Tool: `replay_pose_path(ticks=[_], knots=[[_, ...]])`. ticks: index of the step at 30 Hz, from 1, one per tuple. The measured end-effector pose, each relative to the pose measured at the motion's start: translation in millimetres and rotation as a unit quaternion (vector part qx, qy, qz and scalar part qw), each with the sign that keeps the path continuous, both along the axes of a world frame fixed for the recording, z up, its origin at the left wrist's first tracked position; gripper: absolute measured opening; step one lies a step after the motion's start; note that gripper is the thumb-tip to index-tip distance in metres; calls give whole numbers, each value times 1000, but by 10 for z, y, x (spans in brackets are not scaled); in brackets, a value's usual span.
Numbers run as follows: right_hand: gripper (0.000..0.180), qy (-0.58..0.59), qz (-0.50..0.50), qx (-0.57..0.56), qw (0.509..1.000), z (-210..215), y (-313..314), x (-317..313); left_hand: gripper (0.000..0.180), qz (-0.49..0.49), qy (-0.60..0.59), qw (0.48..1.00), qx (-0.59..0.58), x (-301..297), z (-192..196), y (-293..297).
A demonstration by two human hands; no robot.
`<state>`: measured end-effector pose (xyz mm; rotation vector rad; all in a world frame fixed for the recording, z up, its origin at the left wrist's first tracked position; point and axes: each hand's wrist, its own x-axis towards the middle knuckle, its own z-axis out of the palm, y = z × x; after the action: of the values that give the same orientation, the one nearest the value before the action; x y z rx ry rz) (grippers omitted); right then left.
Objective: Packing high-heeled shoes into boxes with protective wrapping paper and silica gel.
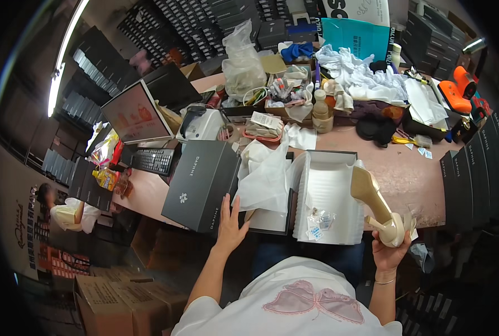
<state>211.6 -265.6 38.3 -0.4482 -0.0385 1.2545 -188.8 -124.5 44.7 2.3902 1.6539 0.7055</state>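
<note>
In my right hand (pixel 389 257) is a beige high-heeled shoe (pixel 372 193), gripped by its heel end, with the toe pointing away from me and the sole showing. A small white tag hangs beside my fingers. My left hand (pixel 230 227) has its fingers spread, at the side of a closed dark grey shoe box (pixel 202 182) and next to white tissue paper (pixel 263 179). The tissue lies over a dark box part with a pale inside (pixel 269 221). Between my hands an open shoe box (pixel 329 196) has a white padded lining, with small clear packets (pixel 319 224) inside.
Beyond the boxes are a monitor (pixel 137 115), a keyboard (pixel 153 161), a label printer (pixel 201 124), a bottle (pixel 321 109) and a heap of white cloths (pixel 361 73). Stacked dark boxes (pixel 465 179) stand at the right. Cartons (pixel 120 305) sit low at left. Another person (pixel 73 210) is at far left.
</note>
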Motion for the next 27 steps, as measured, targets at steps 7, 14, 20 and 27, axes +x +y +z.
replay_pose_path(ticks=[7, 14, 20, 27], knots=[[93, -173, 289, 134, 932, 18, 69, -133, 31, 42, -297, 948, 106, 505, -118, 684], [73, -227, 312, 39, 922, 366, 419, -656, 32, -41, -350, 933, -67, 979, 605, 553], [63, -8, 146, -68, 987, 250, 680, -675, 20, -59, -236, 970, 12, 830, 932, 580], [63, 119, 212, 9, 970, 62, 499, -454, 23, -137, -287, 947, -34, 1240, 965, 447]])
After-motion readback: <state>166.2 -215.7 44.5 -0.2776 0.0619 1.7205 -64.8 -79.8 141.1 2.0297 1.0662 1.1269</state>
